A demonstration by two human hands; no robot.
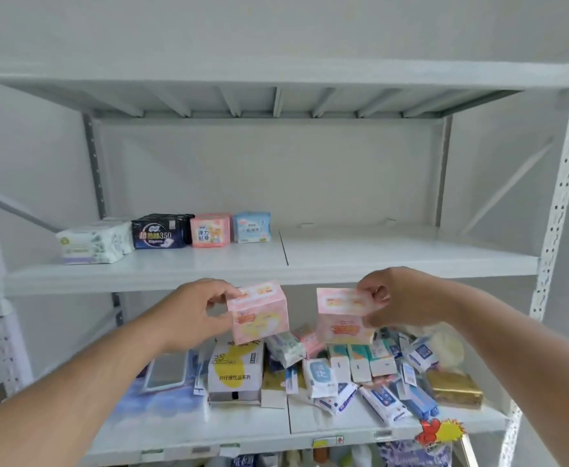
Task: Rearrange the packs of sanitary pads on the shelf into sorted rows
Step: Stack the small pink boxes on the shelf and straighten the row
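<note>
My left hand pinches a pale pink pad pack by its left side. My right hand pinches a second pale pink pack by its upper right corner. Both packs hang in the air in front of the middle shelf's front edge. On that shelf, at the left, a row stands: a white floral pack, a dark blue pack, a pink pack and a light blue pack.
The lower shelf carries a jumble of several packs, wipes, boxes and a gold packet. A white and yellow box stands near its middle. White perforated uprights frame the shelving on the right and left.
</note>
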